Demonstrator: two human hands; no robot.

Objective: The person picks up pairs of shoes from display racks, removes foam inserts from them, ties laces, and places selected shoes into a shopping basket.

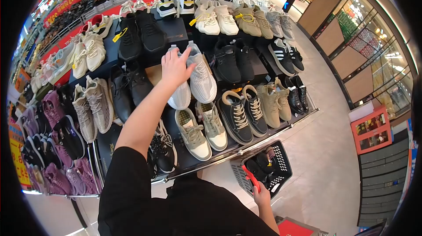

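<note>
My left hand (pixel 176 67) reaches up the display and grips a pair of light grey-and-white knit sneakers (pixel 202 80) at their heels. Its thumb lies against the collar of the right shoe, and the hand covers much of the left one. Below that pair stand cream-and-grey low sneakers (pixel 193 137). Down at the lower right, my right hand (pixel 262 193) is closed round the red handle (pixel 250 176) of a dark plastic shopping basket (pixel 284 165). Dark shoes (pixel 266 161) lie inside the basket.
Shoes in several rows fill the stepped display, including black sneakers (pixel 228 62) and lace-up boots (pixel 237 117). A metal rail (pixel 240 152) runs along its front edge. Purple shoes (pixel 55 179) stand at left. Tiled floor (pixel 316 148) stretches along the right side.
</note>
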